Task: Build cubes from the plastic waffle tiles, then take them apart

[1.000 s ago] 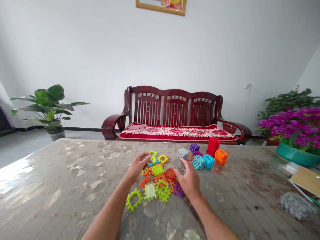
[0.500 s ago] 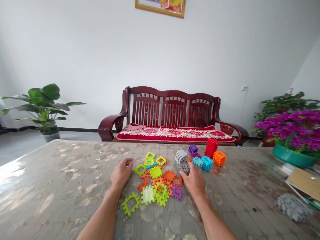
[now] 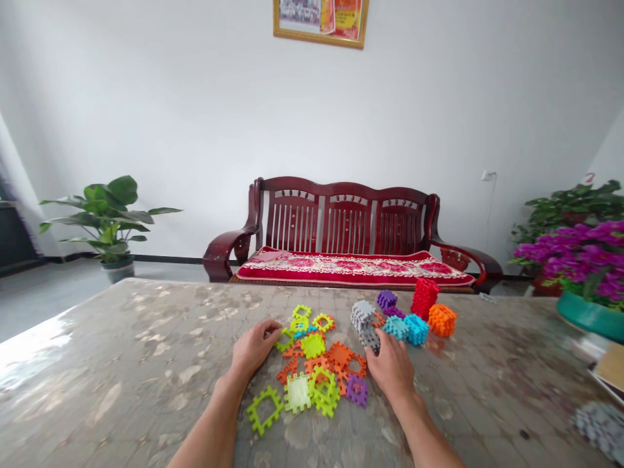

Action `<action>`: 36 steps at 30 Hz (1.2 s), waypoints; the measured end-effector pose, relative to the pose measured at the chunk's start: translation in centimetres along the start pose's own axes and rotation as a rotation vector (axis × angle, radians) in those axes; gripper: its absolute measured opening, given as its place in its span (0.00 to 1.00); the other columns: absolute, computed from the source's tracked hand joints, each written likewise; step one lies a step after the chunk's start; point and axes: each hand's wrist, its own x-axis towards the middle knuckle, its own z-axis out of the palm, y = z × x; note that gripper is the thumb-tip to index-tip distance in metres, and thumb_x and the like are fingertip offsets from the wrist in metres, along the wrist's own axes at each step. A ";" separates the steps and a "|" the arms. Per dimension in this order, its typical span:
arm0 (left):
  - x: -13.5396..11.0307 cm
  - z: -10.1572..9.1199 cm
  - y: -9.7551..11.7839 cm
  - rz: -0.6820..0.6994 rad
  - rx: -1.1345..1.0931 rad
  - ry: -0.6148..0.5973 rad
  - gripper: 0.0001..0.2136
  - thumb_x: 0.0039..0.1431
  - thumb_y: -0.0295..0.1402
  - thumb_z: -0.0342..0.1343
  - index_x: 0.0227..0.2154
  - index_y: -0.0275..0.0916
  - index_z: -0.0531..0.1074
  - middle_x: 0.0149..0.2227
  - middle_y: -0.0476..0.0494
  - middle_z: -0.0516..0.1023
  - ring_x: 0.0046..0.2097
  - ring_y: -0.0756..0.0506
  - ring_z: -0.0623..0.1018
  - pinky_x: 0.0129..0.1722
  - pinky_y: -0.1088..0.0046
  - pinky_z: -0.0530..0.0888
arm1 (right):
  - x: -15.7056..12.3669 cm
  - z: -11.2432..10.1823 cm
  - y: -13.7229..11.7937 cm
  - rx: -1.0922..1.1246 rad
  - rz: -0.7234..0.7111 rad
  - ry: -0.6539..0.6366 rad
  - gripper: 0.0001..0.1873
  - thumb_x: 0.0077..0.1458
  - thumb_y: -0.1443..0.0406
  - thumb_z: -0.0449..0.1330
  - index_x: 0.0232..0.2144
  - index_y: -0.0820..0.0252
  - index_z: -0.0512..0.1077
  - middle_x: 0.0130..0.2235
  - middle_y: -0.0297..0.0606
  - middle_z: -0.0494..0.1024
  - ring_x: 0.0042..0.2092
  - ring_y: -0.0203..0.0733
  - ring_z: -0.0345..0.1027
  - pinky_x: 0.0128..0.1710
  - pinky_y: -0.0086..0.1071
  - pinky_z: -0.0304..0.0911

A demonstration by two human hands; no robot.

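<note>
My left hand (image 3: 256, 348) rests on the table with its fingers curled. Its fingertips reach the edge of a lime-green square toothed plastic piece (image 3: 285, 339); whether they grip it is hidden. At the right, my right hand (image 3: 391, 365) has its thumb and fingers closed about the near end of a grey stack of toothed pieces (image 3: 369, 338). Between my hands lie loose lime-green, orange, blue and purple toothed pieces, some overlapping. Among them are a pale green piece (image 3: 297, 392), an orange piece (image 3: 340, 354) and a purple frame piece (image 3: 357, 390).
Beyond my right hand stand a red stack (image 3: 426, 296), an orange stack (image 3: 442, 320), a blue stack (image 3: 416, 329) and a purple stack (image 3: 387, 298). Another grey stack (image 3: 602, 429) and a flower pot (image 3: 585, 315) are at the table's right. A wooden bench (image 3: 348, 218) stands behind.
My left hand has moved right, up to the lime-green piece. My right hand stays at the grey stack. The whole view has shifted, so things appear lower and further right.
</note>
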 end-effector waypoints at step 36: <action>1.3 2.1 -1.8 0.228 -0.055 0.104 0.24 0.47 0.19 0.47 0.46 0.39 0.75 0.54 0.42 0.75 0.56 0.44 0.73 0.60 0.65 0.65 | -0.8 -2.4 -3.0 0.396 -0.252 -0.281 0.17 0.53 0.68 0.55 0.44 0.55 0.75 0.42 0.37 0.80 0.42 0.41 0.72 0.45 0.34 0.64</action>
